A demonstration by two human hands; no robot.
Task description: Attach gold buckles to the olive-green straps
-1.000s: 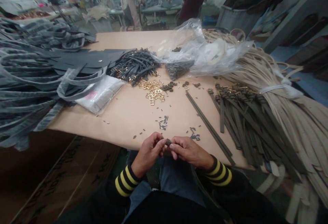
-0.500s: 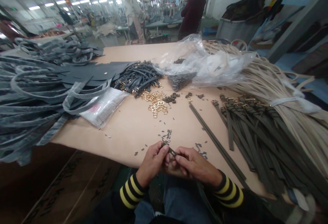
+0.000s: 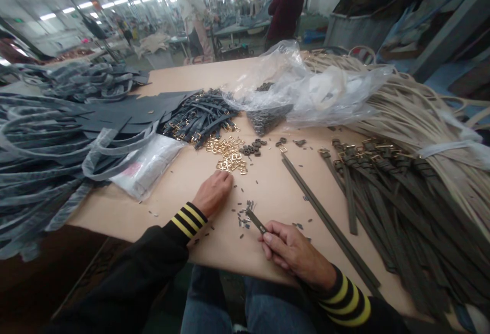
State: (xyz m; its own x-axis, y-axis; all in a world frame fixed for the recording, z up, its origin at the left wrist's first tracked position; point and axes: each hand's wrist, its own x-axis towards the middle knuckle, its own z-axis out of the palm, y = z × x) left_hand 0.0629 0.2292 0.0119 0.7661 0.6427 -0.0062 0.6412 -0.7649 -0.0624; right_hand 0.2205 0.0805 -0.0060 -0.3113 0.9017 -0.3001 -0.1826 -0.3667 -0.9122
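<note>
My right hand (image 3: 289,247) pinches a short olive-green strap (image 3: 255,221) with an oval slot near the fingers; its free end points away over the table. My left hand (image 3: 214,191) has reached the near edge of a pile of gold buckles (image 3: 229,156), its fingers curled together. Its fingertips are hidden, so whatever they grip cannot be made out. Small dark pieces (image 3: 244,216) lie scattered between the hands. Right of the buckle pile lie dark strap loops (image 3: 253,147). Two long olive straps (image 3: 329,222) stretch along the table beside my right hand.
Many buckled olive straps (image 3: 386,196) are heaped at right, under beige straps (image 3: 417,104). Clear plastic bags (image 3: 317,94) lie at the back. Dark buckled straps (image 3: 206,114), grey wrapped straps (image 3: 34,140) and a plastic packet (image 3: 147,163) are on the left. Two people stand beyond the table.
My left hand has let go of the short strap and moved forward and left to the buckles. The right hand keeps the strap, now slightly lower and to the right.
</note>
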